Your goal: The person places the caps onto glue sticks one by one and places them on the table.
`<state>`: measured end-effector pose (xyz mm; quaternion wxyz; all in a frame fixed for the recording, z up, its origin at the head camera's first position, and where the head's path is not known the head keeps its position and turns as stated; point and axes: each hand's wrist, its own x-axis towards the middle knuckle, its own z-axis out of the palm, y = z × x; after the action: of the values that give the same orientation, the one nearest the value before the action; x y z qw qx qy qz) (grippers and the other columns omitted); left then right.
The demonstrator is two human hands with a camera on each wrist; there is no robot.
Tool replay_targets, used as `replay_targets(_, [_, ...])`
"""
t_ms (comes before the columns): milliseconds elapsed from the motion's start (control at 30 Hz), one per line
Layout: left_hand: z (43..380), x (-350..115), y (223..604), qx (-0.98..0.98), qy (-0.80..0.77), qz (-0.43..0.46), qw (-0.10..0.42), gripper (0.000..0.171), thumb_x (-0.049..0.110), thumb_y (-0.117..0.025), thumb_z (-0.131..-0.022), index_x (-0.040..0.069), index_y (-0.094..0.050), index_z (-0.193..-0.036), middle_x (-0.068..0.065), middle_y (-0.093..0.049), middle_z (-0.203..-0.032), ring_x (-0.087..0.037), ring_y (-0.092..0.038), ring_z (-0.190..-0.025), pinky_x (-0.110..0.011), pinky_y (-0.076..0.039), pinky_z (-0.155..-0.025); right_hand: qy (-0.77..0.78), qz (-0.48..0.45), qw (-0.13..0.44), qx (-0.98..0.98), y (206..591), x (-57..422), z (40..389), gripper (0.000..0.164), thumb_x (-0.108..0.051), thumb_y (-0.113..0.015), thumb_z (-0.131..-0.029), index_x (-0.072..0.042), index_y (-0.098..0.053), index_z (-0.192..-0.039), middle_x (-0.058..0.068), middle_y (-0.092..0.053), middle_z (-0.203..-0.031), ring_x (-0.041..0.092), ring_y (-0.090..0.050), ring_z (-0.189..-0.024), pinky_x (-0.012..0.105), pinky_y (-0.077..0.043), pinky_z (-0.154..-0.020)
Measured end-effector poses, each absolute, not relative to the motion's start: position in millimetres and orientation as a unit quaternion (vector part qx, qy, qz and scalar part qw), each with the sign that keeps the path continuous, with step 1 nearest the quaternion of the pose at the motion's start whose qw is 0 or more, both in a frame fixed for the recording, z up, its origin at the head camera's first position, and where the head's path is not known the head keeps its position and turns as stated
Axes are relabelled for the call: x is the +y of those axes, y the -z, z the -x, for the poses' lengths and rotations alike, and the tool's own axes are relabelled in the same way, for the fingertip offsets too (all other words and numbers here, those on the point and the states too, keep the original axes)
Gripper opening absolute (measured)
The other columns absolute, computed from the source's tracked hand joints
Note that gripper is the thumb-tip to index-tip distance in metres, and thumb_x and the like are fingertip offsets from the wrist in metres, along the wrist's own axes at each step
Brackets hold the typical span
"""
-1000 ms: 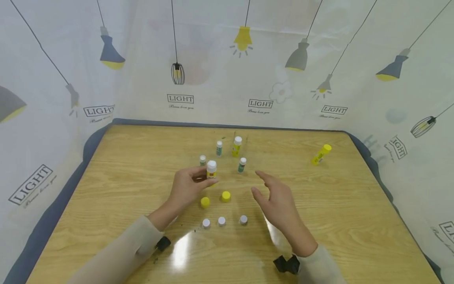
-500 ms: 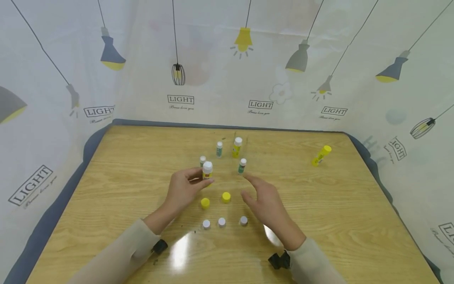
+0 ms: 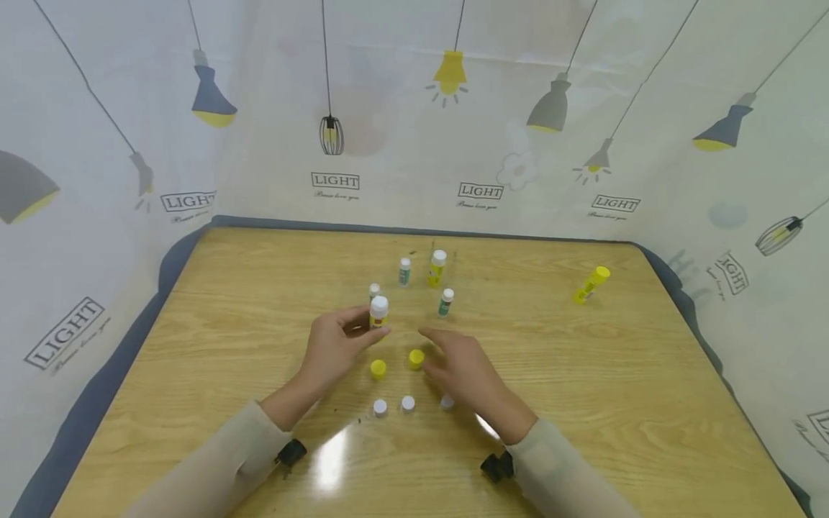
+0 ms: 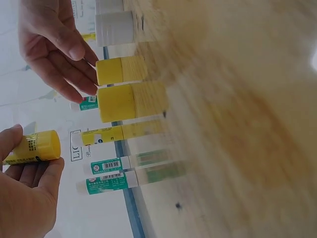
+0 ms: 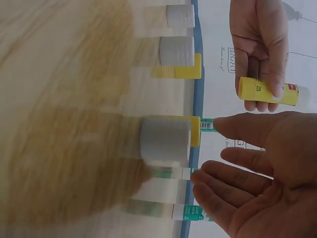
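My left hand [image 3: 332, 347] holds a yellow glue stick [image 3: 378, 314] with a white top, raised above the table; its plain yellow end [image 4: 48, 145] shows in the left wrist view. The right hand [image 3: 468, 368] hovers low with its fingers extended and thumb apart, beside a yellow cap [image 3: 417, 359]. Whether it touches that cap cannot be made out. Another yellow cap [image 3: 378, 369] lies to the left. Closer to me are white caps [image 3: 408, 403], the rightmost partly hidden by the right hand.
Behind the hands stand small green glue sticks [image 3: 445, 303] with white tops, one partly hidden by the held stick, and a yellow glue stick [image 3: 437, 269]. Another yellow stick with a yellow cap [image 3: 591, 284] stands far right. Printed fabric surrounds the wooden table [image 3: 259, 288].
My right hand has moved left and a little down, from beside a green glue stick to the right yellow cap. The left hand shifted slightly left, still holding its glue stick.
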<state>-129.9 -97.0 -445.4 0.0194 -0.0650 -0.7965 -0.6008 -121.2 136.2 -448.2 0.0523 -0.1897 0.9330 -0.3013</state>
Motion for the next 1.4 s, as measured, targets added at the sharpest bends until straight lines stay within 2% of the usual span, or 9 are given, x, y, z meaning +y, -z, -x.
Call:
replay_targets(100, [130,-97,445,-0.794,0.604,0.07,0.02,0.034,0.021,-0.084,-0.086,0.007,-0.075,-0.116,-0.012,-0.075,-0.114,-0.027,-0.072,-0.106,-0.028,-0.061,-0.087,0.297,0.197,0.059,0.932,451,132,123,0.048,-0.013,-0.077,-0.09,-0.01,-0.064,-0.137,0.009,-0.067,-0.133,0.026,-0.064,-0.122,0.044,-0.055,-0.102])
replay_targets(300, [128,-98,445,-0.793,0.605,0.07,0.025,0.035,0.022,-0.083,-0.085,0.007,-0.075,-0.116,-0.012,-0.075,-0.113,-0.027,-0.072,-0.105,-0.027,-0.061,-0.086,0.288,0.204,0.073,0.933,454,125,126,0.04,-0.011,-0.077,-0.089,-0.005,-0.068,-0.128,0.009,-0.072,-0.121,0.019,-0.069,-0.103,0.036,-0.06,-0.089])
replay_targets(700, [125,-99,445,-0.792,0.607,0.063,0.021,0.037,0.023,-0.084,-0.086,0.007,-0.074,-0.117,-0.013,-0.075,-0.111,-0.026,-0.073,-0.102,-0.028,-0.061,-0.087,0.256,0.212,0.071,0.941,460,118,130,0.029,-0.011,-0.079,-0.088,-0.008,-0.076,-0.116,-0.001,-0.069,-0.094,0.007,-0.055,-0.075,0.022,-0.051,-0.065])
replay_targets(1167, [120,-102,443,-0.788,0.611,0.064,0.02,0.037,0.023,-0.084,-0.085,0.009,-0.074,-0.118,-0.009,-0.075,-0.115,-0.024,-0.073,-0.103,-0.026,-0.061,-0.085,0.261,0.205,0.053,0.942,456,113,129,0.024,-0.011,-0.081,-0.086,-0.006,-0.077,-0.109,0.001,-0.071,-0.095,0.007,-0.058,-0.076,0.022,-0.053,-0.067])
replay_targets(1400, [117,-105,445,-0.793,0.606,0.066,0.027,0.038,0.026,-0.085,-0.084,0.012,-0.074,-0.118,-0.006,-0.075,-0.115,-0.023,-0.073,-0.104,-0.03,-0.062,-0.087,0.277,0.203,0.037,0.938,448,112,124,0.024,-0.011,-0.081,-0.085,-0.008,-0.077,-0.108,0.001,-0.072,-0.096,0.012,-0.062,-0.081,0.027,-0.056,-0.071])
